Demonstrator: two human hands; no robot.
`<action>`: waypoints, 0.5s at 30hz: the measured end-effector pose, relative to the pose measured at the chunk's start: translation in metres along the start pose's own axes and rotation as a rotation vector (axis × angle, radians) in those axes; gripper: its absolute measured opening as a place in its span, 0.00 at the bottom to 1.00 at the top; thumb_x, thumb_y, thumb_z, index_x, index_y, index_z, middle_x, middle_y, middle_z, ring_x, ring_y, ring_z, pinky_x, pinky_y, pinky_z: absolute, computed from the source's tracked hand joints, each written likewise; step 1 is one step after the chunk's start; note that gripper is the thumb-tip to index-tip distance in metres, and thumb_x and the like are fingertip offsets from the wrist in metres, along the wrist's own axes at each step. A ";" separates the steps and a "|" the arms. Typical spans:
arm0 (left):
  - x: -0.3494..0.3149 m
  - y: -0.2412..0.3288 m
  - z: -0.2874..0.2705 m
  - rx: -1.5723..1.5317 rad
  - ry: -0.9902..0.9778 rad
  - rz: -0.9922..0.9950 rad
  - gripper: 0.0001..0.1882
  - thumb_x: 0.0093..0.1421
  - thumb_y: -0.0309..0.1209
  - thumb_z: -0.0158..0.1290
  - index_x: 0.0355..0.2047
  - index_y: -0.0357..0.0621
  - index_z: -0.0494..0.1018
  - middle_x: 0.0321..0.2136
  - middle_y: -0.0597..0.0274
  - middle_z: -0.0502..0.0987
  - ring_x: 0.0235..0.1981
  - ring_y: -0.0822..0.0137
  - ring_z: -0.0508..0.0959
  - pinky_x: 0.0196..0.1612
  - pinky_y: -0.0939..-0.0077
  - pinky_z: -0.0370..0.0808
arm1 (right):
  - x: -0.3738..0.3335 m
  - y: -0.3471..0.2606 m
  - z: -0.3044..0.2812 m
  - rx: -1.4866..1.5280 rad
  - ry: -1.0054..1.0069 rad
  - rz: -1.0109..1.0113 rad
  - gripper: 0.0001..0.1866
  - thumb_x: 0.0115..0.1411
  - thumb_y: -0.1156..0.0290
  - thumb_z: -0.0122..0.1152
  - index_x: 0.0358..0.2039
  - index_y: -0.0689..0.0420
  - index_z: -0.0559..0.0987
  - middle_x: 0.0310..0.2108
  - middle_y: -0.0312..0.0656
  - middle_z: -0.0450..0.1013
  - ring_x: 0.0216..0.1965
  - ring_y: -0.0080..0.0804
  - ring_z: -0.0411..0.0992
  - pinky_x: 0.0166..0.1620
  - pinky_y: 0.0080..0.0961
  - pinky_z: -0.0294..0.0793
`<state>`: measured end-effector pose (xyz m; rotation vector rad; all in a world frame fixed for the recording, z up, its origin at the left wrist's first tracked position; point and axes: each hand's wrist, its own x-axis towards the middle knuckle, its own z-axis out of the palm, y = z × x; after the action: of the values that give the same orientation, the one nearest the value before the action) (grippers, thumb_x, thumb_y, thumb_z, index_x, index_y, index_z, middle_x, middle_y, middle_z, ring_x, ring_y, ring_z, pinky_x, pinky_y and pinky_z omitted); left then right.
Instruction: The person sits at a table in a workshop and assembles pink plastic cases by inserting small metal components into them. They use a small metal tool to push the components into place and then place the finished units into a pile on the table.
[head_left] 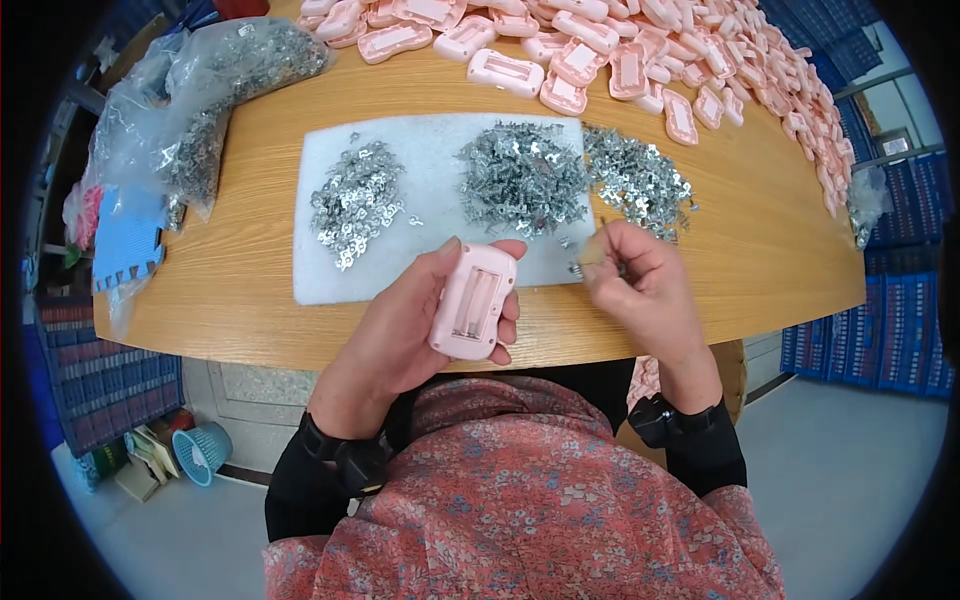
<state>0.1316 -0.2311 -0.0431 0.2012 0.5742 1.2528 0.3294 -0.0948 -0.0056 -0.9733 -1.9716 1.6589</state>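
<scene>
Left of the white foam mat (425, 160), a clear plastic bag (245, 70) bulged with metal parts. A loose heap of stamped metal clips (355, 205) lay on the mat's left part. Over its near edge, my left hand (395, 325) held the pink battery casing (474, 303), fingers and thumb around its sides, compartment upward; I judged this level, light grip best for reaching inside. A denser metal heap (522, 178) filled the mat's right part, pink plastic shells (610, 60) beyond its far edge. Near its right corner, my right hand (648, 285) had narrowed fingertips; whether they pinched anything I couldn't tell. One piece at a time seemed wisest, with another metal heap (640, 178) along its right edge
</scene>
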 end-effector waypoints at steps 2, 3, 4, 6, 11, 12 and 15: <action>0.001 0.000 0.001 -0.006 0.000 0.003 0.34 0.71 0.53 0.30 0.64 0.39 0.60 0.37 0.56 0.77 0.36 0.63 0.80 0.38 0.65 0.80 | 0.003 -0.005 0.008 -0.070 -0.047 -0.028 0.04 0.55 0.76 0.62 0.29 0.59 0.75 0.20 0.23 0.58 0.23 0.11 0.55 0.26 0.15 0.57; 0.001 0.000 0.002 -0.011 0.001 -0.002 0.33 0.72 0.52 0.29 0.64 0.40 0.60 0.36 0.56 0.77 0.36 0.63 0.80 0.38 0.65 0.80 | 0.004 -0.007 0.012 -0.177 -0.036 -0.103 0.05 0.53 0.77 0.63 0.28 0.59 0.74 0.18 0.26 0.58 0.21 0.13 0.56 0.24 0.17 0.58; 0.001 0.000 0.002 -0.016 0.000 -0.004 0.32 0.72 0.51 0.28 0.64 0.41 0.61 0.35 0.57 0.77 0.36 0.63 0.80 0.38 0.65 0.80 | 0.006 -0.009 0.015 -0.192 -0.053 -0.126 0.05 0.53 0.77 0.63 0.28 0.59 0.74 0.19 0.26 0.58 0.22 0.13 0.56 0.25 0.16 0.58; 0.000 0.001 0.002 -0.016 0.001 -0.001 0.31 0.72 0.50 0.29 0.64 0.41 0.60 0.35 0.57 0.77 0.36 0.63 0.80 0.38 0.65 0.80 | 0.007 -0.013 0.019 -0.223 -0.085 -0.172 0.04 0.53 0.77 0.62 0.28 0.59 0.75 0.21 0.25 0.60 0.23 0.13 0.56 0.26 0.15 0.58; -0.002 0.000 0.003 0.044 0.037 0.027 0.31 0.72 0.50 0.31 0.65 0.41 0.60 0.36 0.58 0.77 0.36 0.64 0.80 0.38 0.65 0.80 | 0.012 -0.020 0.028 -0.400 -0.058 -0.339 0.06 0.50 0.78 0.64 0.29 0.60 0.76 0.19 0.31 0.61 0.20 0.19 0.59 0.24 0.20 0.60; -0.003 0.000 0.004 0.058 0.046 0.034 0.31 0.72 0.50 0.31 0.65 0.41 0.60 0.36 0.58 0.77 0.36 0.64 0.80 0.38 0.65 0.80 | 0.013 -0.020 0.030 -0.415 -0.054 -0.374 0.06 0.50 0.78 0.64 0.29 0.60 0.76 0.19 0.32 0.62 0.20 0.20 0.59 0.23 0.21 0.61; -0.004 0.000 0.005 0.070 0.046 0.045 0.31 0.71 0.51 0.32 0.65 0.41 0.59 0.36 0.58 0.76 0.37 0.65 0.79 0.38 0.65 0.80 | 0.014 -0.024 0.033 -0.494 -0.062 -0.359 0.10 0.47 0.74 0.69 0.28 0.57 0.76 0.18 0.39 0.66 0.19 0.31 0.67 0.24 0.29 0.68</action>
<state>0.1335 -0.2338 -0.0378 0.2450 0.6569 1.2848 0.2913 -0.1090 0.0078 -0.6643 -2.4853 1.0421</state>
